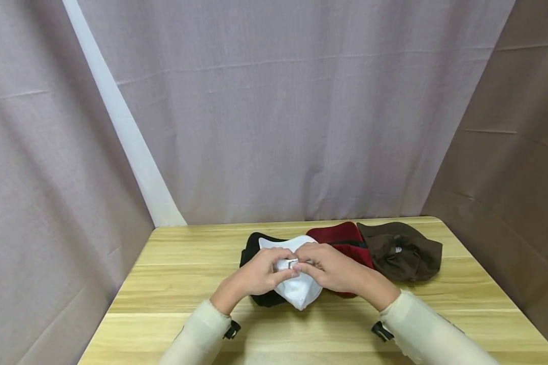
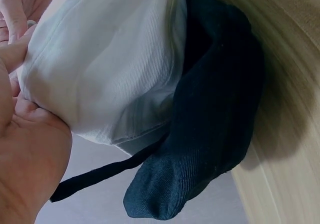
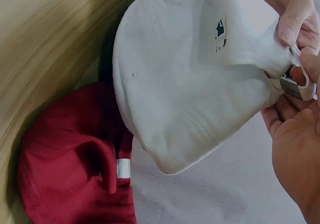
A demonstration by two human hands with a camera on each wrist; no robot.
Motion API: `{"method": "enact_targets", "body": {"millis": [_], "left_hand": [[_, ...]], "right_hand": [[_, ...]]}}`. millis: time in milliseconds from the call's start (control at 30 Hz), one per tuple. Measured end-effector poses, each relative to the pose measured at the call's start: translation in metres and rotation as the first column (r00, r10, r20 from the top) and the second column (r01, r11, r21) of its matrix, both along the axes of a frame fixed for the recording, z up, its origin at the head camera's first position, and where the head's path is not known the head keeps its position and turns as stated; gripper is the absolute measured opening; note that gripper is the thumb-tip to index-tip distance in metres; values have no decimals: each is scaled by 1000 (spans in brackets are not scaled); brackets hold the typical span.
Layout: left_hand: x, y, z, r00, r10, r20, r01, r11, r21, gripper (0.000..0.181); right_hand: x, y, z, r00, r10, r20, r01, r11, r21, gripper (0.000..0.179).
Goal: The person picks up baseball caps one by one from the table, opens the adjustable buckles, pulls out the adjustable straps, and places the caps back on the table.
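A white baseball cap (image 1: 300, 293) is between both hands at the middle of the table, with its crown toward the person and its brim pointing away. My left hand (image 1: 261, 271) pinches one side of its back strap. The right hand (image 1: 337, 264) grips the other side, thumb and fingertips close to the left thumb. In the right wrist view, the strap (image 3: 309, 90) loops through a dark metal buckle (image 3: 289, 87), and a small dark logo (image 3: 220, 30) marks the crown. Under and behind the white cap lies a black cap (image 2: 215, 99), its loose strap (image 2: 100, 173) hanging out.
To the right, a dark red cap (image 1: 335, 234) lies beside the white one. A brown cap (image 1: 406, 258) sits at its right, inside facing up. The wooden table (image 1: 187, 274) ends at grey curtains (image 1: 274, 126) behind, with a brown curtain (image 1: 507, 152) on the right.
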State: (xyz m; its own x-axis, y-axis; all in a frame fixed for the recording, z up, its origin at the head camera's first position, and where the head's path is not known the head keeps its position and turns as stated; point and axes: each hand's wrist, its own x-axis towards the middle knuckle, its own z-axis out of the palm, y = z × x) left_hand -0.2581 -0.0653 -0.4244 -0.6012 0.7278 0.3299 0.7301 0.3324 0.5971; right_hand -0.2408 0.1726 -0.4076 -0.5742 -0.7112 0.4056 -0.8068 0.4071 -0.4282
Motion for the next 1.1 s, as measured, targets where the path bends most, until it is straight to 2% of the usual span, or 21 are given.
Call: {"method": "enact_targets", "body": {"millis": [100, 300, 567, 700, 833, 1100], "left_hand": [[0, 0, 0, 1000, -3, 9, 3, 1000, -5, 12], [2, 1, 0, 1000, -4, 30, 4, 1000, -11, 13], [2, 2, -2, 999, 25, 35, -25, 999, -23, 15], [3, 3, 0, 999, 42, 15, -42, 999, -24, 13], [5, 4, 0, 998, 58, -13, -58, 998, -24, 10], [7, 7, 0, 996, 83, -18, -83, 997, -11, 7]], "right_hand": [[0, 1, -1, 1000, -11, -1, 11, 1000, -9, 25], [6, -1, -1, 996, -84, -41, 84, 996, 11, 32], [10, -6, -2, 973, -143, -180, 153, 987, 43, 33], [9, -10, -3, 959, -162, -234, 177, 983, 44, 33], [9, -14, -3, 950, -187, -251, 204, 978, 45, 35], [12, -21, -3, 942, -203, -268, 219, 975, 31, 29]]}}
